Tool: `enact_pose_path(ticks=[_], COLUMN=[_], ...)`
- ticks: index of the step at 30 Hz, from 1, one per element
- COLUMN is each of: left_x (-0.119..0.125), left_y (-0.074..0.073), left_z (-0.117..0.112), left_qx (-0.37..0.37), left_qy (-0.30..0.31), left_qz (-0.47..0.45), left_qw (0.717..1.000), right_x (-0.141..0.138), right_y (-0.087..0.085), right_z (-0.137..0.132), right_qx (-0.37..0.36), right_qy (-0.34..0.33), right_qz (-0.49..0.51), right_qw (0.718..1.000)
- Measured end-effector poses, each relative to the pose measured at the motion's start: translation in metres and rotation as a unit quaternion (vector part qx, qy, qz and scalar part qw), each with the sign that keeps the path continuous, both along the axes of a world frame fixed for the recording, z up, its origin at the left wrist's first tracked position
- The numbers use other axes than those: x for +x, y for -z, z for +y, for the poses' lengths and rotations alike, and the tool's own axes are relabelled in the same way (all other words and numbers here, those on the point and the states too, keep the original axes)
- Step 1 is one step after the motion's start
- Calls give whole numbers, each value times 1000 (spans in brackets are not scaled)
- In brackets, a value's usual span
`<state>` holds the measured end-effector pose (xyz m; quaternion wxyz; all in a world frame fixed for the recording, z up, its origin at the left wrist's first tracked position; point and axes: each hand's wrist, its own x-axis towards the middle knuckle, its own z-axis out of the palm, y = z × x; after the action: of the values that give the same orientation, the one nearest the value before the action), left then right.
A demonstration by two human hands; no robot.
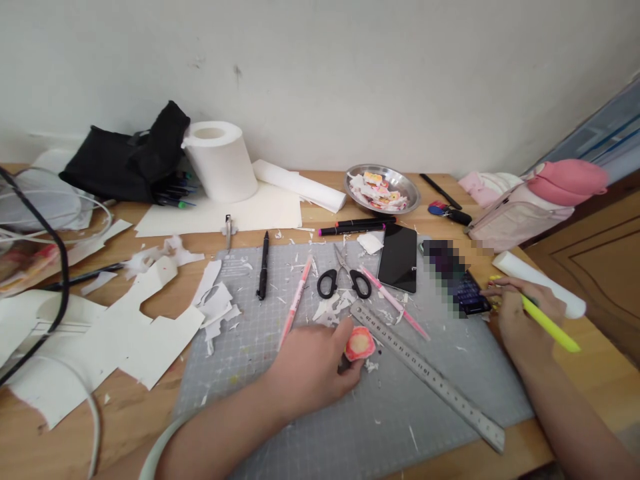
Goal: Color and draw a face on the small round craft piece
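My left hand (pixel 320 353) is over the grey cutting mat (pixel 430 427), its thumb and fingers closed on a small paper cutout (pixel 360 343) with a red-orange rim and a pale centre. In my right hand (pixel 527 313), at the mat's right edge, a yellow highlighter (pixel 550 323) slants across the fingers. A fingertip of that hand is close to the lit phone (pixel 455 280); whether it touches is unclear. Between the hands lies a steel ruler (pixel 430 373). Scissors (pixel 344 277) with black handles rest beyond the left hand, between two pink pens, one being a pink marker (pixel 300 293).
A metal bowl (pixel 350 193) of coloured paper pieces stands by the wall. Nearby are a paper roll (pixel 223 163), a black pen case (pixel 115 163), a dark tablet-like device (pixel 399 257) and a pink bottle (pixel 565 180). Cut paper (pixel 125 320) and cables cover the left side.
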<state>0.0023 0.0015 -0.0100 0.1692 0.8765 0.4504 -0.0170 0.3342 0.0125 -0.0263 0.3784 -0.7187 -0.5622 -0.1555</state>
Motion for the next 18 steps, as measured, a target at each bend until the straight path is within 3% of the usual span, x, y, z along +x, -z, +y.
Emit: enact_pose_path(ticks=[7, 11, 18], left_x=[0, 0, 0], left_y=[1, 1, 2], left_z=[0, 0, 1], left_qx=[2, 1, 3], left_qy=[3, 0, 1], left_qz=[-1, -1, 2], left_qw=[1000, 1000, 1000], right_x=[-4, -1, 0], right_y=[4, 5, 4], right_z=[0, 0, 0], right_qx=[40, 67, 37], right_qy=[-51, -33, -32], right_qz=[4, -3, -12], right_qw=[998, 997, 999])
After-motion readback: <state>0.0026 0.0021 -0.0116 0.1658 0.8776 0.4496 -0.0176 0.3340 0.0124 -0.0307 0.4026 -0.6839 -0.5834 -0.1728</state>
